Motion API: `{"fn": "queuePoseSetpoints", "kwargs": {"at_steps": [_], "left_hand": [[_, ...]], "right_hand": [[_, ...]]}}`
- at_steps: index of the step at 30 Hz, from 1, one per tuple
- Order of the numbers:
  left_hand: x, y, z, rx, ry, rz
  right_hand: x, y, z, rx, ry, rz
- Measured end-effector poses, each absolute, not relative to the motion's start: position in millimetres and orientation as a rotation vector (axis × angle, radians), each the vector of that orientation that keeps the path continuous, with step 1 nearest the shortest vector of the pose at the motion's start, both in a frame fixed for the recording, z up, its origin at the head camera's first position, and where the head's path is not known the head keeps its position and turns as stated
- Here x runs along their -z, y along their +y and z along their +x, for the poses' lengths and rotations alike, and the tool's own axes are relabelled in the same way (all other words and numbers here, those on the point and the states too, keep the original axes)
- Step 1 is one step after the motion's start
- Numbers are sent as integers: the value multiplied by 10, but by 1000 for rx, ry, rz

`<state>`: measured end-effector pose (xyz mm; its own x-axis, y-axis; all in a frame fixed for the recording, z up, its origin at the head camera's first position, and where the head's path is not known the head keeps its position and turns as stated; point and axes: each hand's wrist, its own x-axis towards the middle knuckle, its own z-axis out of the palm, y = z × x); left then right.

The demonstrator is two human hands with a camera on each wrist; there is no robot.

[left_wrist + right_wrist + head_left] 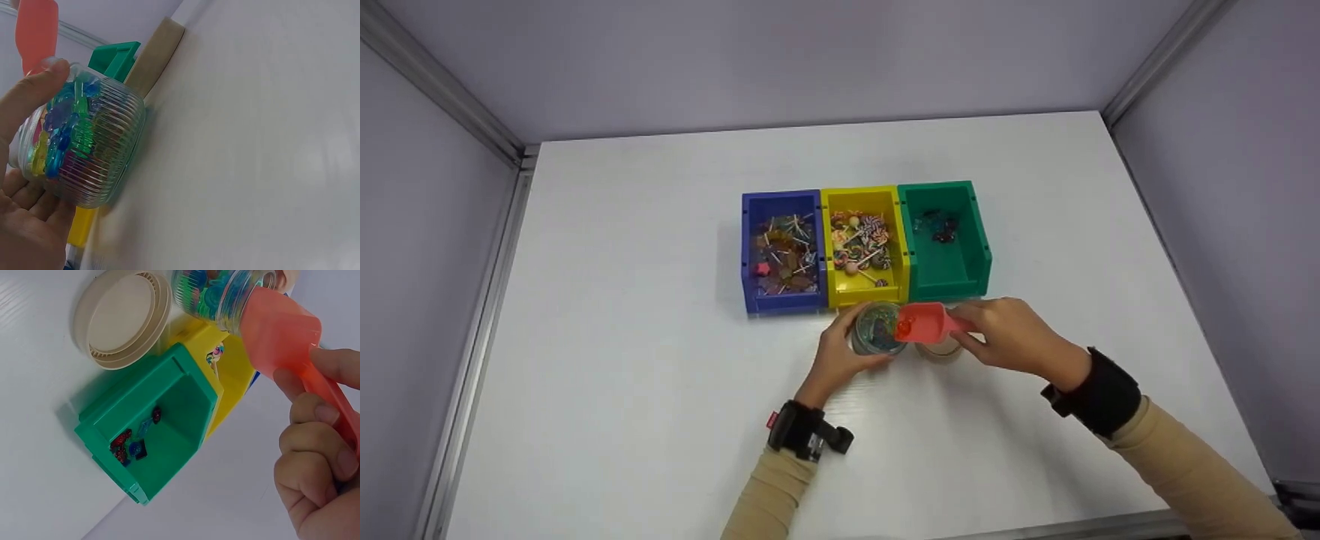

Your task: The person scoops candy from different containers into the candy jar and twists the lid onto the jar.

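My left hand (840, 352) grips a ribbed glass jar (876, 328) full of coloured candies, standing on the white table just in front of the yellow bin (861, 244). The jar (84, 149) shows blue, green and yellow pieces, with the thumb (28, 95) on its rim. My right hand (1011, 336) holds a red plastic scoop (926, 322) by its handle, the scoop's mouth tipped at the jar's opening. From the right wrist the scoop (281, 332) touches the jar's (219, 292) rim. A beige jar lid (121, 318) lies upside up beside the green bin (157, 422).
Three bins stand in a row: blue (780, 251) with lollipops, yellow with swirl lollipops, green (945, 236) with a few dark candies. The white table (660, 375) is walled by grey panels on three sides.
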<state>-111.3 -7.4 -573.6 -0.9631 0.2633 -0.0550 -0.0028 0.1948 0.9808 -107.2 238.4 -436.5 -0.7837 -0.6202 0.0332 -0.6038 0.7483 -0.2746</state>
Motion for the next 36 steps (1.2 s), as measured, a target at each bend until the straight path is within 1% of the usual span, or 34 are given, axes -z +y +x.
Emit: {"fn": "queuePoseSetpoints", "kwargs": {"at_steps": [11,25,36], "left_hand": [[5737,-93,-1108,-1825,2247,217],[5744,-60,-1104,-1907,2192,230],[5743,-68,-1106,-1905,2196,221]], "right_hand": [[4300,2450,-1031,431,2914,-1006],[4410,2362,-1065,468,2892,-933],[4389,2309,-1097,537,2819,-877]]}}
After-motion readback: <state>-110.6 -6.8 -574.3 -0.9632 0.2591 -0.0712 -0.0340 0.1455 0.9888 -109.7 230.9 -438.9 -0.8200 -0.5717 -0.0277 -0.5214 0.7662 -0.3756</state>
